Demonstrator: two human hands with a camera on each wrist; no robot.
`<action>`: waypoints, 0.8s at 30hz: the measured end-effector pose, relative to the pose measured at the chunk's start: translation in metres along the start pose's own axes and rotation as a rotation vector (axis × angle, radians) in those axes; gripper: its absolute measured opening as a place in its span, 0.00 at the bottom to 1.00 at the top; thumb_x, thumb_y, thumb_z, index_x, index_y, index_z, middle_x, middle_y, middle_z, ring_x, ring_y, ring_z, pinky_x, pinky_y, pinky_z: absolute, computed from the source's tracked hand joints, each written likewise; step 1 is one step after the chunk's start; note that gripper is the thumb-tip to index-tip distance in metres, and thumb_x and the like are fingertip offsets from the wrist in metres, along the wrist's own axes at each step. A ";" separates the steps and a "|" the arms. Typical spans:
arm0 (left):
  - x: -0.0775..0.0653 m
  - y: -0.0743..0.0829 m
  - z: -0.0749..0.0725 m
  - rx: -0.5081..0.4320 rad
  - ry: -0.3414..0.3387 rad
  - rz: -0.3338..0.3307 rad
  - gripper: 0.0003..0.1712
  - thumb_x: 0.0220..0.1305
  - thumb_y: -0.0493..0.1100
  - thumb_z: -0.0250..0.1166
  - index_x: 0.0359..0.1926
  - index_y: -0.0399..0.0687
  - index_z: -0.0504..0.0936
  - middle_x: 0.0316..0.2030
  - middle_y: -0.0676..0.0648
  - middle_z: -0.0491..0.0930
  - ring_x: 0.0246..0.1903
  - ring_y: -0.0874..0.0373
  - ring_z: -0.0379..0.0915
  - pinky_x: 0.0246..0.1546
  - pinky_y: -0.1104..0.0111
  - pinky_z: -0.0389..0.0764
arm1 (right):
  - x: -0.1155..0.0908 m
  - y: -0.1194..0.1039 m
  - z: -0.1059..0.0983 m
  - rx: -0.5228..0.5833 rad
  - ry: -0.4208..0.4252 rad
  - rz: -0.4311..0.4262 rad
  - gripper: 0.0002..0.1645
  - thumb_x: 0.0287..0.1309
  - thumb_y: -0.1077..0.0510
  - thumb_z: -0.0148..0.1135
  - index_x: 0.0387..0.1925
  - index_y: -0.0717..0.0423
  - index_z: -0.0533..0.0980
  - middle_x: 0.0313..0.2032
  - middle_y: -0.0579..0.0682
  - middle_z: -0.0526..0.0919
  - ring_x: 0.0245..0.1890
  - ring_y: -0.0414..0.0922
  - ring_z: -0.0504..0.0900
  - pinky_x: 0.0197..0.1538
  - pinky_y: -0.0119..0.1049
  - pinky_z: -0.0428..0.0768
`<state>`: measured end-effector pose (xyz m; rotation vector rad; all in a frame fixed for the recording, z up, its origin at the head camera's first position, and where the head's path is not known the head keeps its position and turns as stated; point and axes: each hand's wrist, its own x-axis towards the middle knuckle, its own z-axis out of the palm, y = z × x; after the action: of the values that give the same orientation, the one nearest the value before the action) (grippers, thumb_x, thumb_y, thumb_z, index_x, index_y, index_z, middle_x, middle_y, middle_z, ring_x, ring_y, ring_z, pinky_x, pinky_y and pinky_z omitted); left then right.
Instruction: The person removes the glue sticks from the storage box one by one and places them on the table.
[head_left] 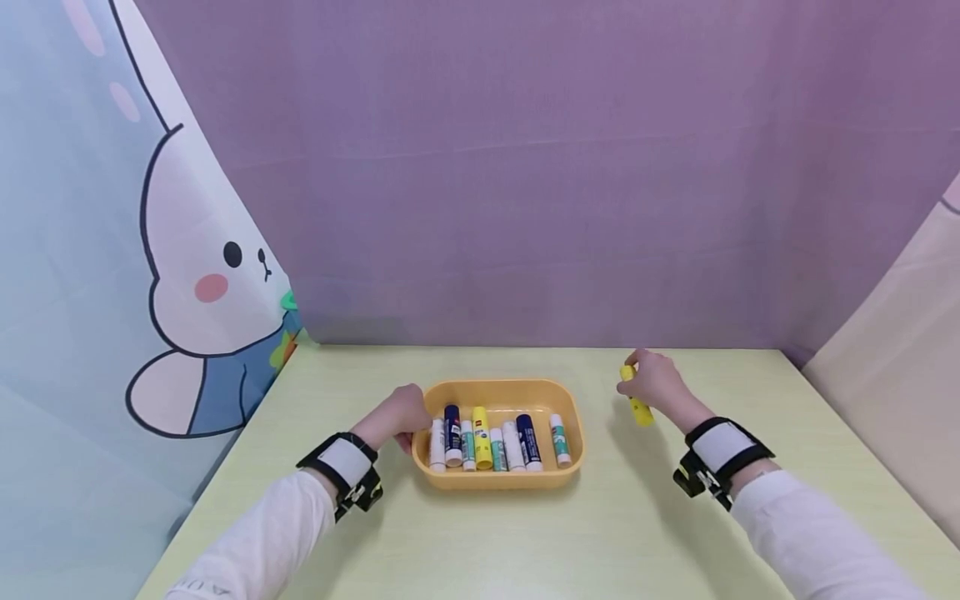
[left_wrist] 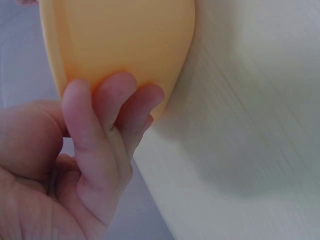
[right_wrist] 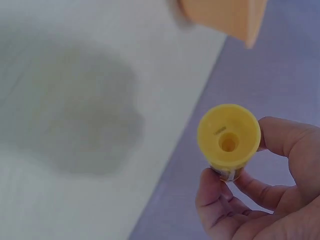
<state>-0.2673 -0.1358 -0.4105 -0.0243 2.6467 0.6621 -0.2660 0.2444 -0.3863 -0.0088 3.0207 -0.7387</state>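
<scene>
An orange plastic tray [head_left: 504, 481] stands on the table with several glue sticks lying in it. Among them are a yellow glue stick [head_left: 482, 437], navy ones and white-and-green ones. My left hand [head_left: 405, 412] grips the tray's left end; in the left wrist view the fingertips [left_wrist: 116, 86] press its outer wall [left_wrist: 125, 40], with the thumb at the rim. To the right of the tray, my right hand [head_left: 655, 383] pinches another yellow glue stick [head_left: 640, 408] above the table. The right wrist view shows its round, hollow yellow end [right_wrist: 228, 135] facing the camera.
The pale wood-grain table [head_left: 495, 542] runs back to a purple cloth [head_left: 525, 208]. On the left hangs a light blue curtain with a cartoon rabbit [head_left: 217, 275], and a pale curtain [head_left: 907, 358] bounds the right side.
</scene>
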 end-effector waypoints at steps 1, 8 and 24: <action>0.000 0.000 0.000 0.000 -0.001 0.000 0.10 0.54 0.31 0.57 0.38 0.29 0.71 0.20 0.40 0.78 0.09 0.56 0.75 0.13 0.68 0.79 | 0.000 0.003 0.003 0.002 -0.002 0.006 0.31 0.48 0.58 0.65 0.51 0.74 0.69 0.38 0.66 0.79 0.32 0.51 0.78 0.35 0.38 0.80; 0.001 -0.001 0.001 0.005 -0.009 -0.005 0.13 0.55 0.31 0.57 0.41 0.28 0.71 0.20 0.40 0.78 0.10 0.55 0.76 0.14 0.68 0.79 | 0.002 0.022 0.026 0.004 -0.010 0.032 0.30 0.49 0.59 0.65 0.50 0.74 0.67 0.39 0.67 0.77 0.31 0.51 0.77 0.31 0.36 0.79; 0.002 0.000 0.001 -0.006 -0.019 -0.004 0.18 0.56 0.32 0.58 0.47 0.26 0.70 0.23 0.40 0.78 0.11 0.54 0.77 0.14 0.68 0.80 | 0.010 0.040 0.050 0.011 -0.014 0.067 0.29 0.49 0.59 0.66 0.49 0.73 0.69 0.40 0.67 0.77 0.31 0.51 0.75 0.32 0.38 0.78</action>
<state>-0.2691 -0.1353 -0.4120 -0.0246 2.6256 0.6659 -0.2739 0.2565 -0.4487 0.0869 2.9872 -0.7467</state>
